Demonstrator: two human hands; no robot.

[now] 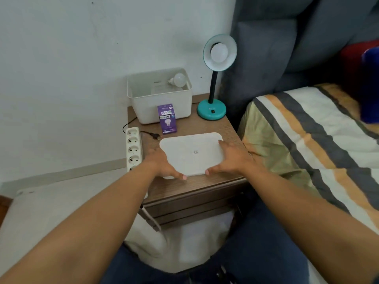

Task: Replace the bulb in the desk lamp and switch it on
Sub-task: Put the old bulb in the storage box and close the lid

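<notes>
Both hands grip 1 flat white lid [191, 153] lying on the nightstand [215, 126]: left hand [162, 163] and right hand [230, 158] are partly open, thumbs along its near edge. The desk lamp [213, 78], bulb [219, 52] fitted, stands behind; 1 spare bulb [178, 79] lies in the white bin [162, 107], bulb box [167, 118] in front.

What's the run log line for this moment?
hands: left hand, right hand gripping white lid on nightstand | lamp: bulb fitted, unplugged | spare bulb: in bin
</notes>
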